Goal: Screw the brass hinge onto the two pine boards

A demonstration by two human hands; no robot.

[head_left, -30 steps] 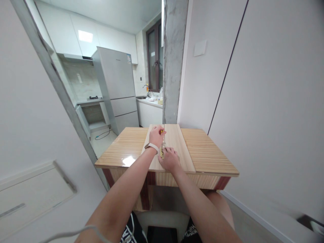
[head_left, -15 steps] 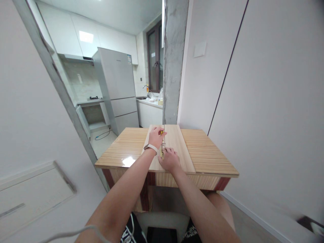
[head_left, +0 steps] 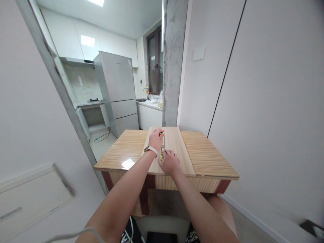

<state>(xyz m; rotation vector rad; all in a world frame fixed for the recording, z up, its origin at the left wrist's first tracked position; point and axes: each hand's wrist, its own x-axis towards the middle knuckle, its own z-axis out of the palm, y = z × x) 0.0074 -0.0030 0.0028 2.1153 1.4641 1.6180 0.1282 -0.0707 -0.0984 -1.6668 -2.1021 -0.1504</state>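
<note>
Two pale boards lie side by side on the striped wooden table (head_left: pixel 210 152), with a dark seam between them. My left hand (head_left: pixel 156 138), with a pale watch band at the wrist, is over the far part of the left board (head_left: pixel 153 167); its fingers are closed round a small yellow and black object (head_left: pixel 161 134). Nearer to me, my right hand (head_left: pixel 170 161) rests with bent fingers over the seam, on the right board (head_left: pixel 181 148). A yellowish piece (head_left: pixel 162 157) shows at its left side, held by the hand. Thin dark marks or parts lie between both hands.
Behind the table stand a grey fridge (head_left: pixel 117 79) and a rough concrete pillar (head_left: pixel 172 64). A white wall (head_left: pixel 253 101) rises on the right. My knees and a dark object are below the table's front edge.
The view has tilted up slightly. My left fingers have closed more over the yellow and black object, and less of it shows. My right hand has barely moved.
</note>
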